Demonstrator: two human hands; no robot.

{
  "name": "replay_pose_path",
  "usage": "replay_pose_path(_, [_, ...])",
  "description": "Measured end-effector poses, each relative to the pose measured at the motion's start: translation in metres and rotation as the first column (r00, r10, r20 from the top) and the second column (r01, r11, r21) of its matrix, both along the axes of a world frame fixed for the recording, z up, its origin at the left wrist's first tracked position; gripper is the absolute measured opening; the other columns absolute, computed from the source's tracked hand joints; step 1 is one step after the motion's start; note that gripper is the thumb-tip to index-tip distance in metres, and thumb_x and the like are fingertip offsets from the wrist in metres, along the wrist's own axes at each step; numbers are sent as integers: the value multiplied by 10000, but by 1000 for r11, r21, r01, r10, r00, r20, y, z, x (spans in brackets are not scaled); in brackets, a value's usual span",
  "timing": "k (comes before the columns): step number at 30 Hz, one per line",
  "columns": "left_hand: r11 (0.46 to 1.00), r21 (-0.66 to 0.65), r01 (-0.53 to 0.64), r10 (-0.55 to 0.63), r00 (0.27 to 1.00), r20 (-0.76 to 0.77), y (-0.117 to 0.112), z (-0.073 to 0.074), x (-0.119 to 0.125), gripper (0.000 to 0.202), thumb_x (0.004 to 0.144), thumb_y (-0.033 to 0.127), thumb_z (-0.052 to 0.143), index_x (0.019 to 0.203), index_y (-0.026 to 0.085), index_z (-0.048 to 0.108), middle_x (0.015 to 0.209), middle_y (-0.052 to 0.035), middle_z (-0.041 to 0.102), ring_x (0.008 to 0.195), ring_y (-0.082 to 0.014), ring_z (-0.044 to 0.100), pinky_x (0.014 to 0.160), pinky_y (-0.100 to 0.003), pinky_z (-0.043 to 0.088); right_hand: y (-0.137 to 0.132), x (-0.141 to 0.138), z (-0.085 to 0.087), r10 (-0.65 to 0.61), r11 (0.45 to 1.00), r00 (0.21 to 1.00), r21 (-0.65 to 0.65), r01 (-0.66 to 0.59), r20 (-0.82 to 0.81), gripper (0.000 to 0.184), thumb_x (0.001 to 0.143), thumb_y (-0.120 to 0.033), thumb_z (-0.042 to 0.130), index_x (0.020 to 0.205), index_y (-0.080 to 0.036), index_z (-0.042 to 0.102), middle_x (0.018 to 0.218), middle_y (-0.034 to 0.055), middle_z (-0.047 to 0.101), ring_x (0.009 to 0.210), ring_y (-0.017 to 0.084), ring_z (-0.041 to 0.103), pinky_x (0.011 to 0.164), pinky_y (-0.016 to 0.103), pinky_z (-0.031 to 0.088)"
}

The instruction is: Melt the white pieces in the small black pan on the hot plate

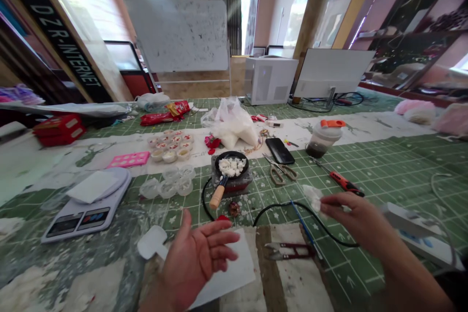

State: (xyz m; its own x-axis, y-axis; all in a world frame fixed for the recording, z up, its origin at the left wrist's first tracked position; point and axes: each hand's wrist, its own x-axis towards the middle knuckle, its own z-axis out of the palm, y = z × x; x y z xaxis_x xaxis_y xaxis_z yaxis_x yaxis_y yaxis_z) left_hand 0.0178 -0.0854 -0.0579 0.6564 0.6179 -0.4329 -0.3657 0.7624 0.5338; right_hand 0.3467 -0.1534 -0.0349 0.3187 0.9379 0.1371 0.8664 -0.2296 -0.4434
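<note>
My left hand is held open, palm up, with its fingers apart above a white paper sheet. It holds nothing. A white plastic paddle lies just left of it. My right hand pinches a wad of soft white material between its fingers. A black cable runs beneath that hand, and red-handled thread snips lie below it. Ahead sits a small black pan with a wooden handle, holding white crumbled material, on a small burner.
Green grid mats cover the table. On them are a digital kitchen scale, metal scissors, a phone, a red-handled tool, clear plastic cups, a power strip and a white plastic bag.
</note>
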Motion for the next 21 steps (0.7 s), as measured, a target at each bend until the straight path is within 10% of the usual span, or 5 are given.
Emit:
replay_pose_path(5, [978,-108,178,-159,973,166,-27,1,30,646,721,651,282,1168,210,438,1179,-143,482,897,-291,553,723,-476,413,-4,-80,-3,317,948,938,77,-309,-138,165,762,-358,490,795,-256,617,761,6,603,767,159,522,752,311,365])
replay_pose_path(10, [992,-69,104,-99,992,74,-47,-4,49,357,784,442,428,975,164,546,899,-78,593,800,-166,565,767,-329,417,-8,-149,-34,547,834,837,76,-547,22,234,790,-227,416,984,-267,541,827,39,576,760,185,474,727,356,353])
replay_pose_path(21, [955,293,49,53,943,-330,-49,-15,32,197,630,253,653,777,124,625,715,-63,670,692,-181,609,754,-326,435,-6,-92,-29,356,866,924,323,-382,139,164,791,-208,456,832,-182,613,721,48,558,717,147,480,652,275,387])
